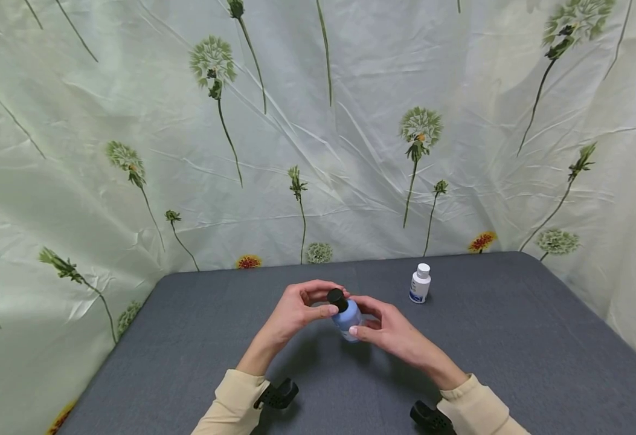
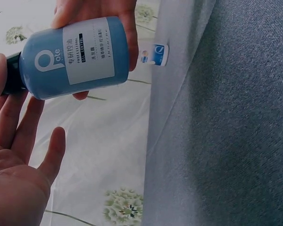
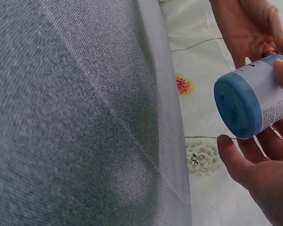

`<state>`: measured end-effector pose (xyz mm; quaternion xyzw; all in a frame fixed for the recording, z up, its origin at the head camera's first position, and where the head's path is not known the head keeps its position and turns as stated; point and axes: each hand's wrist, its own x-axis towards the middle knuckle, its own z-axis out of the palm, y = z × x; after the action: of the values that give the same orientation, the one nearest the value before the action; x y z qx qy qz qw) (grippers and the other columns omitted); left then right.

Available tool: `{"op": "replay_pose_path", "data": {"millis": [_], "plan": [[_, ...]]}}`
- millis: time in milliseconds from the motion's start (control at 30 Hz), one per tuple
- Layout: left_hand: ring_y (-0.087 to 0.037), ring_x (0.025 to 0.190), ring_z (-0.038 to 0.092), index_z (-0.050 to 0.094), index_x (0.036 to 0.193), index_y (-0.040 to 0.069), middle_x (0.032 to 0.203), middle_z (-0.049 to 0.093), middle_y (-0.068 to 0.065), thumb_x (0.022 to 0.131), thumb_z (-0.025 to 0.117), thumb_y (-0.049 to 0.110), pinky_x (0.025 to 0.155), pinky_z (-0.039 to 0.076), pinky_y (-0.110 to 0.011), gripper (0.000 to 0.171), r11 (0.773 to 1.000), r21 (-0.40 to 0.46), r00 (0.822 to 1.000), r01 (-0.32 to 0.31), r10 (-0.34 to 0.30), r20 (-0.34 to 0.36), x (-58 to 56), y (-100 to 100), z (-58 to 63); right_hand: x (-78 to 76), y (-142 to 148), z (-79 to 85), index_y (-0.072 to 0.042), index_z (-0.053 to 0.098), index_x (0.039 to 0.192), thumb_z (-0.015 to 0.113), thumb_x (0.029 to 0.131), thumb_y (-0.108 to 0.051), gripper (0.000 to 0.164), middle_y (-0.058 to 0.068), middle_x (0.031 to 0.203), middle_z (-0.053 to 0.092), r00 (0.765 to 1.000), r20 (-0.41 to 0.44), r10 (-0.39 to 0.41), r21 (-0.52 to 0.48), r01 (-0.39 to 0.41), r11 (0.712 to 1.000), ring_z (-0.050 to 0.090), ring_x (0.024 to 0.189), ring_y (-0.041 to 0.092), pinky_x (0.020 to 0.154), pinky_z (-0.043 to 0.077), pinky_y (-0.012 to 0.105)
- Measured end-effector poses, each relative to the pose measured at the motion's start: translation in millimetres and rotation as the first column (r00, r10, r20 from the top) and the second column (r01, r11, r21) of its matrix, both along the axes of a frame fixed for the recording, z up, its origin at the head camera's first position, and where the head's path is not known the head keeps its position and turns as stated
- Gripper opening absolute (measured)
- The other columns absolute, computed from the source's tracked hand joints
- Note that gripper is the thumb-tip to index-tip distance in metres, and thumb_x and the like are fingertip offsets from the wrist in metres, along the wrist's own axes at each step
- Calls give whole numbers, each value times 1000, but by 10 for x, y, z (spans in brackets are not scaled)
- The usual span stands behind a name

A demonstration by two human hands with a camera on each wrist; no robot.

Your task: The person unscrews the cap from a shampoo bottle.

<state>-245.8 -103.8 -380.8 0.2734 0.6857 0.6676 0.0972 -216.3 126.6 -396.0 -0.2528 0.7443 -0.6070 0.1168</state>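
Observation:
A blue shampoo bottle point(image 2: 47, 56) with a white label and a black cap point(image 1: 337, 299) is held tilted above the table. My left hand point(image 1: 301, 311) pinches the cap between thumb and fingers. My right hand point(image 1: 391, 329) grips the bottle's body, thumb on the near side and fingers behind it. In the right wrist view the bottle's blue base point(image 3: 236, 106) faces the camera, while the cap end is cut off at the frame's edge. The label, with Chinese print and "OIL CONTROL", reads clearly in the left wrist view.
Behind and to the right of the hands, a small white bottle point(image 1: 420, 284) with a blue-marked label stands upright on the grey cloth-covered table point(image 1: 214, 338). A pale curtain point(image 1: 350, 151) printed with dandelions hangs along the table's back edge. Each wrist wears a black camera.

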Motion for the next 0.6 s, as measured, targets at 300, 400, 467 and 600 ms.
{"op": "replay_pose_path", "data": {"millis": [300, 400, 467, 600], "plan": [[-25, 113, 63, 68, 120, 3, 114, 70, -10, 86, 77, 9, 89, 52, -36, 36, 999, 10, 998, -54, 54, -38, 13, 25, -21, -6, -4, 3, -2, 46, 142, 69, 94, -19, 56, 15, 140, 50, 999, -37, -14, 6, 14, 1000, 48, 127, 29, 106, 37, 51], [-24, 111, 64, 70, 117, 4, 112, 71, -9, 84, 79, 10, 87, 53, -36, 35, 996, 0, 996, -84, 84, -43, 17, 36, -24, -2, -20, -2, -5, 50, 139, 72, 92, -19, 53, 11, 135, 54, 997, -60, -42, 15, 43, 999, 52, 122, 26, 103, 40, 50], [-24, 109, 65, 71, 116, 4, 111, 72, -8, 83, 80, 10, 86, 53, -35, 34, 994, -12, 993, -105, 105, -46, 17, 43, -27, 1, -30, -8, -7, 52, 136, 73, 91, -19, 52, 10, 131, 56, 996, -74, -59, 19, 60, 998, 53, 118, 25, 101, 41, 49], [-26, 104, 66, 71, 115, 6, 109, 72, -8, 83, 80, 11, 85, 52, -36, 33, 990, -30, 989, -137, 136, -51, 16, 60, -35, 1, -34, -20, -4, 52, 135, 73, 91, -18, 52, 12, 130, 57, 993, -96, -72, 29, 75, 997, 53, 118, 25, 101, 41, 49]]}}
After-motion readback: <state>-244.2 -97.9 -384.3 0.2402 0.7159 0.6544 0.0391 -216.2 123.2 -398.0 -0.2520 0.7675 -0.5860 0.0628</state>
